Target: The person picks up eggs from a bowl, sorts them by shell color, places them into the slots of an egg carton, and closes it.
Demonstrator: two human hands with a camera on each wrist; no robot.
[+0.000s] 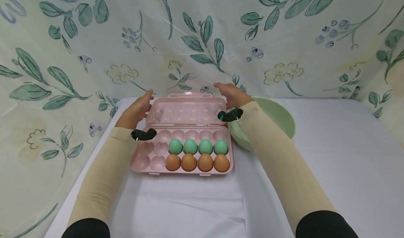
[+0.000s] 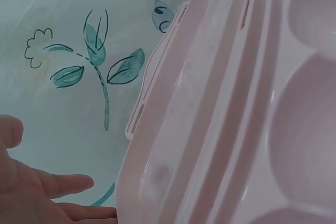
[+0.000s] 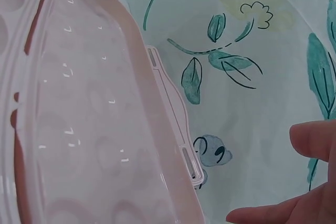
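A pink plastic egg carton point(image 1: 146, 154) lies with its lid point(image 1: 186, 111) swung back toward the patterned cloth. Several green eggs point(image 1: 190, 147) fill part of one row, and several brown eggs point(image 1: 189, 162) sit in the front row; the cups at the left and back hold none. My left hand point(image 1: 136, 108) is beside the lid's left side, fingers extended; in the left wrist view a fingertip point(image 2: 100, 213) meets the lid's edge, though contact is hard to tell. My right hand point(image 1: 233, 95) hovers by the lid's right corner, thumb and fingers spread, holding nothing.
A light green bowl point(image 1: 285, 120) stands right of the carton, partly hidden behind my right forearm. White cloth point(image 1: 341, 161) covers the table. A leaf-patterned cloth point(image 1: 221, 27) hangs behind and along the left. Black cameras point(image 1: 143, 134) are strapped to both wrists.
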